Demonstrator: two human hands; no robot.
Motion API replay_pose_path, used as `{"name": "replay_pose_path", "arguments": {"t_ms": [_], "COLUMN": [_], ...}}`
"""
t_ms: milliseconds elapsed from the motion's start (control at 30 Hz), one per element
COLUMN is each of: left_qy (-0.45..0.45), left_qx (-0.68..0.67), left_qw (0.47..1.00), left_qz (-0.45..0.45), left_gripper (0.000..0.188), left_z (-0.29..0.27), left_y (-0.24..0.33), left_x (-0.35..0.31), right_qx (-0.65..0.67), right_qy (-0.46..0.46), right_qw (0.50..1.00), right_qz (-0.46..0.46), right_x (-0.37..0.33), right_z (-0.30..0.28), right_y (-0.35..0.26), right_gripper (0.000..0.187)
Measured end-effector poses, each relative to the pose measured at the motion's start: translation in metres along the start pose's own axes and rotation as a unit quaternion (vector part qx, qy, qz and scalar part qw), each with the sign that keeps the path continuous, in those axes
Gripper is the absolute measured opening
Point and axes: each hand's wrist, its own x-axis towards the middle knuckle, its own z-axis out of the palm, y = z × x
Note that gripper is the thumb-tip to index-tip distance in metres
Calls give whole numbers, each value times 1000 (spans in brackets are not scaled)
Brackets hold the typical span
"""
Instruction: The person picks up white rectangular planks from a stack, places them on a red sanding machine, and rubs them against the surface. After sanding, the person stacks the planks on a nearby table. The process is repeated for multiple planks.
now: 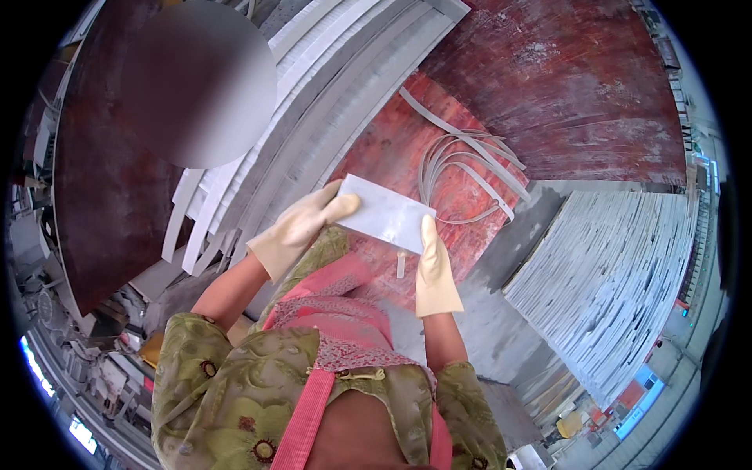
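Both hands wear pale yellow rubber gloves and hold one thin, flat, light grey sheet out in front of the body, above a reddish-brown desk. The left hand is closed on the sheet's left end, thumb on top and fingers underneath, so that end is pinched firmly. The right hand grips the lower right edge, its fingers pointing up along the face of the sheet and pressed flat against it. Holding it at two opposite edges keeps the thin piece level and taut rather than drooping, and turns its broad face up toward the eyes. The sheet is clear of the desk, not resting on anything. Just beyond it, on the red surface, lies a loose tangle of narrow grey strips, curved and overlapping, which look like trimmings of the same material. A small pale scrap lies on the desk below the sheet, between the two hands. To the left, long grey slabs lean in a stack at an angle, and to the right a tall stack of flat grey sheets stands well apart from the hands, its edges showing as fine layers. A larger dark red board lies behind the strips.
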Motion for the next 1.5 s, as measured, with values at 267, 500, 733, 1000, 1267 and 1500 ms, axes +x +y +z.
{"name": "replay_pose_path", "arguments": {"t_ms": [267, 500, 733, 1000, 1267, 1500], "left_qy": [81, 143, 244, 157, 226, 274], "left_qx": [51, 111, 93, 545, 504, 524], "left_qw": [995, 983, 961, 823, 826, 805], "left_qz": [-4, -23, -90, -20, -110, 46], "left_gripper": [88, 84, 86, 60, 61, 59], "left_z": [-15, -13, -29, -63, -67, -58], "left_y": [104, 181, 210, 253, 245, 228], "left_x": [40, 166, 366, 541, 620, 594], "right_qx": [26, 6, 40, 86, 110, 99], "right_qy": [-76, -66, -110, -129, -71, -23], "right_qw": [996, 997, 987, 965, 934, 933], "right_qz": [26, 36, 112, 212, 331, 344], "right_x": [85, 219, 412, 572, 630, 649], "right_z": [16, -6, -38, -56, -52, -46], "right_y": [-85, -158, -209, -259, -258, -260], "right_gripper": [61, 72, 88, 97, 105, 94]}}
